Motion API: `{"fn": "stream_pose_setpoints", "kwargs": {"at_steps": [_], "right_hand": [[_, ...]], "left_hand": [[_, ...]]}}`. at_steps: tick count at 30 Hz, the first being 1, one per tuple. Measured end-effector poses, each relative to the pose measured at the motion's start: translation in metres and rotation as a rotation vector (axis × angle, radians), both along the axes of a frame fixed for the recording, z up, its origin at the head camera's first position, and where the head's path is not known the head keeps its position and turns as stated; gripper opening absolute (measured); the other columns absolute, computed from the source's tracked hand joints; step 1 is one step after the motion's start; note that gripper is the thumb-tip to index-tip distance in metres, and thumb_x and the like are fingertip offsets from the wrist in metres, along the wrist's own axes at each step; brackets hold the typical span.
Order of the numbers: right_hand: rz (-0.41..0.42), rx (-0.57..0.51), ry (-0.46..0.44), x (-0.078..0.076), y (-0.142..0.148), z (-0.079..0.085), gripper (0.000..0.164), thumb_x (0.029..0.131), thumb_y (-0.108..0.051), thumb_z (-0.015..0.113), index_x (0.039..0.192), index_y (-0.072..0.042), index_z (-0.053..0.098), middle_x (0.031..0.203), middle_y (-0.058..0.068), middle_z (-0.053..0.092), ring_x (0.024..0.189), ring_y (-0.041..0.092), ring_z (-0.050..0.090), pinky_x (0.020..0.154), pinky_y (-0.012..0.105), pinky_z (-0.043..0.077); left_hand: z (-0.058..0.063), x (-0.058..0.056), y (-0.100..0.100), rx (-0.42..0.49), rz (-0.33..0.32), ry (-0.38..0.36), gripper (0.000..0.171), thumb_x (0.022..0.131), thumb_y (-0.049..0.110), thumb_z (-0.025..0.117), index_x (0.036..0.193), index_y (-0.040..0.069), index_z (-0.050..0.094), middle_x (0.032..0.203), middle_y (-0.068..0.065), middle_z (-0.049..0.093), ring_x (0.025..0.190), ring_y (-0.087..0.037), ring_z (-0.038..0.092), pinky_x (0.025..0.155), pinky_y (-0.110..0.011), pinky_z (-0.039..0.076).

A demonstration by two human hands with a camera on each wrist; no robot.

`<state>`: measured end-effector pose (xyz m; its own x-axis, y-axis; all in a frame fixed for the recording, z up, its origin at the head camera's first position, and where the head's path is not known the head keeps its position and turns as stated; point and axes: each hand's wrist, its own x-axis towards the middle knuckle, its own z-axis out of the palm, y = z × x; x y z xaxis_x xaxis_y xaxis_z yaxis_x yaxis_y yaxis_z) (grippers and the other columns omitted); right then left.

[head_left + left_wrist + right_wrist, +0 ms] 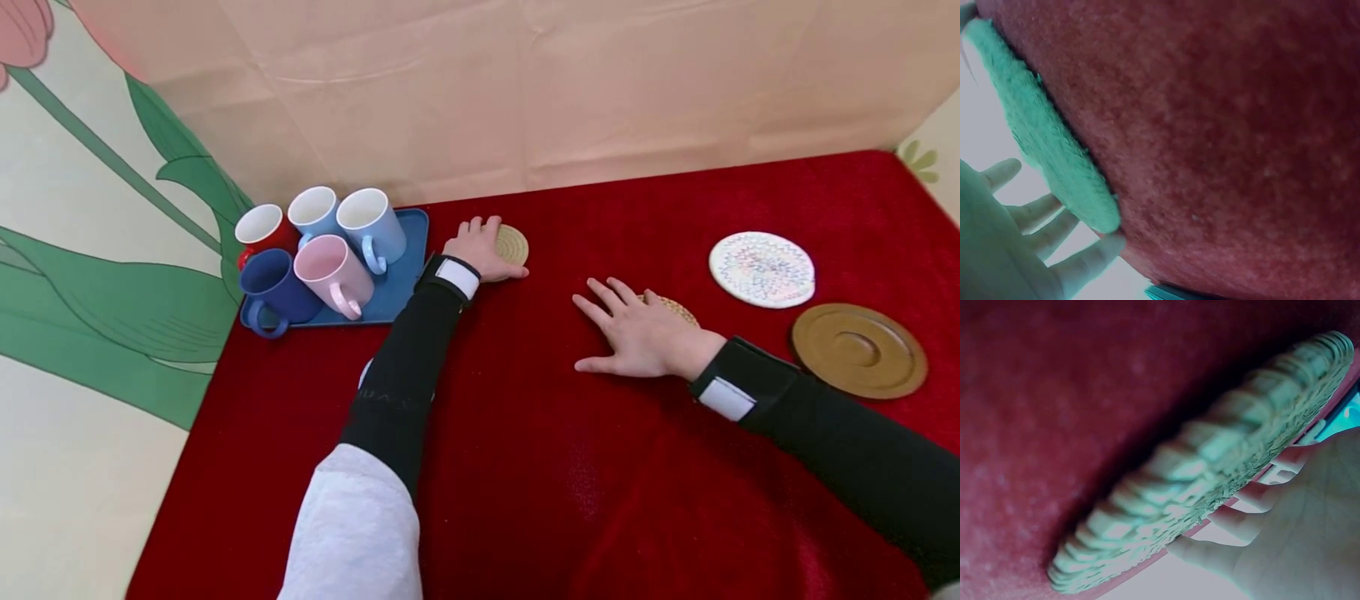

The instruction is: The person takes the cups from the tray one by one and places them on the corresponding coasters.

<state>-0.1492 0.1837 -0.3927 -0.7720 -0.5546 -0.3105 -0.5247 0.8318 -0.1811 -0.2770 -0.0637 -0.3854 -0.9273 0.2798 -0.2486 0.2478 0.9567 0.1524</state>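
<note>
In the head view my left hand [483,250] is over a small round beige coaster [513,247], its fingers and thumb spread. The left wrist view shows that hand [1019,244] with straight fingers close beside the coaster [1047,137]; whether they touch it, I cannot tell. My right hand [637,333], also with fingers spread, covers most of a round woven coaster [671,310]. From the right wrist, the thick woven edge of that coaster [1204,462] lies on the red cloth, and the hand's fingers [1235,522] extend along its far side.
At the left a blue tray [408,267] holds several mugs, including a pink mug [332,271] and a dark blue mug [277,287]. To the right lie a white patterned round mat [761,269] and a brown round plate [858,350]. Red cloth [540,467] covers the table.
</note>
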Motion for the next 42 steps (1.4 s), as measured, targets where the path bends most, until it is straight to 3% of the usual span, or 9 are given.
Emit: {"fn": "stream_pose_setpoints", "kwargs": {"at_steps": [6, 11, 16, 20, 24, 32, 42], "right_hand": [[0.005, 0.010, 0.011, -0.001, -0.002, 0.000, 0.099, 0.092, -0.070, 0.055, 0.161, -0.006, 0.024, 0.165, 0.028, 0.018, 0.147, 0.052, 0.018, 0.108, 0.076, 0.024], [-0.003, 0.016, 0.005, -0.001, -0.002, 0.001, 0.100, 0.092, -0.070, 0.056, 0.161, -0.006, 0.024, 0.165, 0.028, 0.016, 0.148, 0.052, 0.017, 0.109, 0.076, 0.023], [-0.010, 0.019, 0.009, 0.000, -0.002, 0.001, 0.100, 0.091, -0.070, 0.056, 0.161, -0.006, 0.025, 0.164, 0.028, 0.017, 0.147, 0.053, 0.018, 0.108, 0.077, 0.023], [-0.015, 0.012, 0.006, 0.001, -0.001, 0.000, 0.100, 0.092, -0.070, 0.057, 0.161, -0.006, 0.025, 0.164, 0.028, 0.017, 0.147, 0.054, 0.017, 0.108, 0.077, 0.023], [-0.024, -0.004, -0.005, 0.002, 0.000, 0.001, 0.099, 0.092, -0.068, 0.058, 0.161, -0.006, 0.025, 0.164, 0.028, 0.017, 0.148, 0.054, 0.016, 0.108, 0.077, 0.021], [-0.015, 0.001, 0.006, 0.001, -0.003, 0.003, 0.099, 0.091, -0.069, 0.058, 0.160, -0.005, 0.027, 0.163, 0.029, 0.019, 0.147, 0.054, 0.019, 0.107, 0.077, 0.024], [-0.002, -0.032, 0.033, 0.001, 0.009, 0.010, 0.100, 0.085, -0.069, 0.066, 0.157, -0.006, 0.036, 0.158, 0.028, 0.032, 0.142, 0.047, 0.030, 0.106, 0.074, 0.031]], "left_hand": [[0.003, 0.021, -0.011, -0.020, -0.155, 0.088, 0.101, 0.084, 0.069, 0.065, 0.160, 0.016, 0.024, 0.166, -0.014, 0.021, 0.152, -0.030, 0.021, 0.119, -0.053, 0.028], [0.006, 0.059, -0.021, -0.004, -0.325, 0.117, 0.100, 0.085, 0.069, 0.066, 0.160, 0.016, 0.028, 0.164, -0.015, 0.026, 0.151, -0.030, 0.023, 0.120, -0.054, 0.025], [0.008, 0.101, -0.027, 0.003, -0.472, 0.038, 0.099, 0.085, 0.068, 0.067, 0.161, 0.017, 0.028, 0.164, -0.014, 0.026, 0.149, -0.030, 0.027, 0.117, -0.050, 0.032], [0.010, 0.122, -0.029, -0.030, -0.492, -0.075, 0.100, 0.085, 0.068, 0.067, 0.162, 0.018, 0.027, 0.165, -0.012, 0.024, 0.147, -0.028, 0.028, 0.114, -0.047, 0.037], [0.011, 0.130, -0.029, -0.058, -0.475, -0.139, 0.100, 0.086, 0.066, 0.068, 0.163, 0.020, 0.024, 0.167, -0.012, 0.019, 0.149, -0.029, 0.024, 0.113, -0.051, 0.038], [0.008, 0.131, -0.029, -0.060, -0.471, -0.135, 0.098, 0.087, 0.066, 0.067, 0.162, 0.019, 0.026, 0.166, -0.014, 0.019, 0.148, -0.032, 0.024, 0.108, -0.050, 0.044], [0.007, 0.131, -0.027, -0.071, -0.478, -0.143, 0.097, 0.088, 0.065, 0.066, 0.163, 0.019, 0.024, 0.166, -0.013, 0.019, 0.148, -0.033, 0.022, 0.109, -0.049, 0.043]]}}
